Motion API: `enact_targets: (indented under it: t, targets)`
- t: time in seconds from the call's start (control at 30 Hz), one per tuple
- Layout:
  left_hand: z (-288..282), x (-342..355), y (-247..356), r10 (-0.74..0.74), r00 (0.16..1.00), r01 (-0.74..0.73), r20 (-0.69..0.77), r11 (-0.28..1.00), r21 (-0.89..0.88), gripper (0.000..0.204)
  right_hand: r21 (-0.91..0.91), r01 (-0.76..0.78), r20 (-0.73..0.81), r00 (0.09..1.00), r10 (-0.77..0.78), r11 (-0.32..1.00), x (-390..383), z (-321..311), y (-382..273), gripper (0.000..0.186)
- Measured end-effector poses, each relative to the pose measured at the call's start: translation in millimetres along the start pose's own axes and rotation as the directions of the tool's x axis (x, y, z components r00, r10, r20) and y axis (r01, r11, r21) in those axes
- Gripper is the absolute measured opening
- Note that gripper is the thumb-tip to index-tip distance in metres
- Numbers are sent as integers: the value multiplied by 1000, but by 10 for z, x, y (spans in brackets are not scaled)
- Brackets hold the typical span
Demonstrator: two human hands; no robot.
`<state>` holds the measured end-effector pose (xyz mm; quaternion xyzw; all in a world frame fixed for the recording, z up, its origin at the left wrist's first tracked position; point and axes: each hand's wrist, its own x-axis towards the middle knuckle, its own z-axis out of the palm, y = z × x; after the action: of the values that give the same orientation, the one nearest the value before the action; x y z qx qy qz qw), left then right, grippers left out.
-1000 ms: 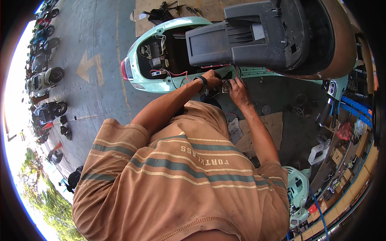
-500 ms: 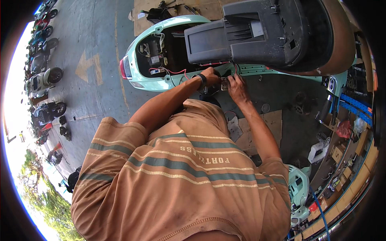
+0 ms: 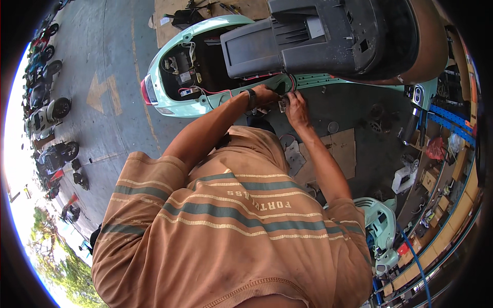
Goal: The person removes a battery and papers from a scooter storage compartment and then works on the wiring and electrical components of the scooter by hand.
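A mint-green scooter (image 3: 188, 108) stands before me, its rear compartment uncovered and the dark seat base (image 3: 251, 51) lying across its middle. At the body's near side my left hand (image 3: 265, 95), with a dark watch (image 3: 251, 99) on its wrist, is closed with curled fingers; what they grip is hidden. My right hand (image 3: 297, 109) is close beside it, fingertips pinched together below red and black cables (image 3: 293, 83). A small pale part (image 3: 282, 106) shows between the two hands. Which hand holds it, I cannot tell.
Cardboard (image 3: 343, 146) lies on the floor right of my legs. Dark tools (image 3: 186, 18) rest on more cardboard beyond the scooter. A cluttered shelf (image 3: 436, 205) curves along the right, near a mint-green body panel (image 3: 379, 226). Several parked motorbikes (image 3: 51, 115) line the left.
The whole scene has shifted slightly left and up. My right fingers have drawn closer together near the cables, and the small pale part between my hands is less exposed.
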<state>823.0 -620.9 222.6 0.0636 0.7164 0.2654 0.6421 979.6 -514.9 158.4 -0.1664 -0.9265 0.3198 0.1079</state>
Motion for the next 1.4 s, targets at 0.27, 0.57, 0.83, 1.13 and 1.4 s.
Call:
enact_targets:
  t: [0.27, 0.57, 0.83, 1.13, 1.4]
  targets:
    - [12, 546, -296, 197, 973, -183, 123, 976, -119, 27, 61, -78, 130, 989, 70, 995, 94, -303, 6, 17]
    - [165, 529, -270, 199, 980, -199, -18, 960, -196, 19, -47, -12, 263, 964, 24, 999, 185, -316, 5, 18]
    - [168, 737, -402, 227, 973, -231, -44, 965, -123, 17, -255, 73, 265, 964, -3, 964, 216, -352, -188, 18]
    - [177, 499, -309, 314, 930, -287, -193, 945, 155, 29, -197, -77, 127, 987, 103, 977, 109, -216, -249, 20]
    - [89, 574, -271, 236, 971, -236, 36, 972, -10, 31, -227, -144, 79, 983, 165, 963, 28, -147, -285, 24]
